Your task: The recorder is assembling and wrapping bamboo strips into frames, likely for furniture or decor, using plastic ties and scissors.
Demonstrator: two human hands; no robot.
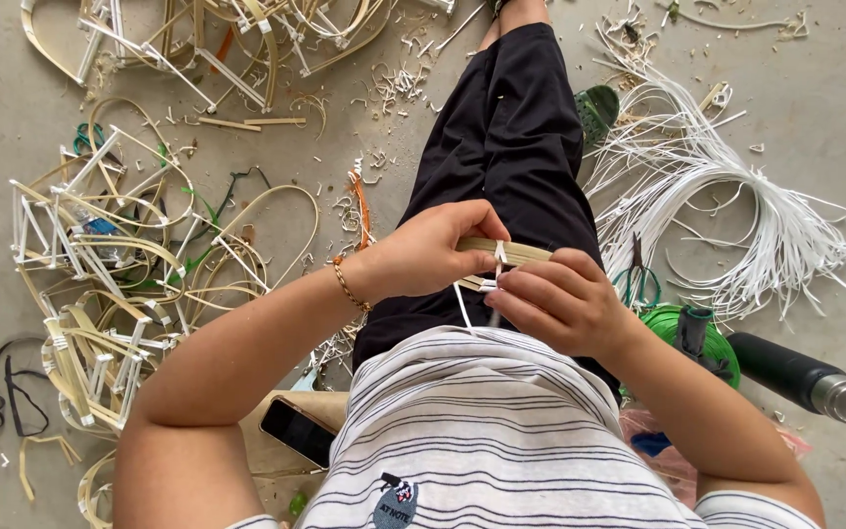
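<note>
My left hand (430, 250) grips a flat tan bamboo strip (519, 252) held across my lap, fingers curled over its left end. My right hand (558, 299) pinches a thin white plastic strand (464, 306) that is wound around the strip between the two hands. The strand's loose end hangs down toward my striped shirt. A gold bracelet circles my left wrist. Both hands sit above my black trousers (506, 147).
A big bundle of white strands (736, 201) lies on the concrete at right, with pliers (636, 276), a green spool (682, 328) and a dark flask (803, 375). Bent bamboo frames bound in white (119, 264) pile up at left. A phone (296, 431) rests by my left elbow.
</note>
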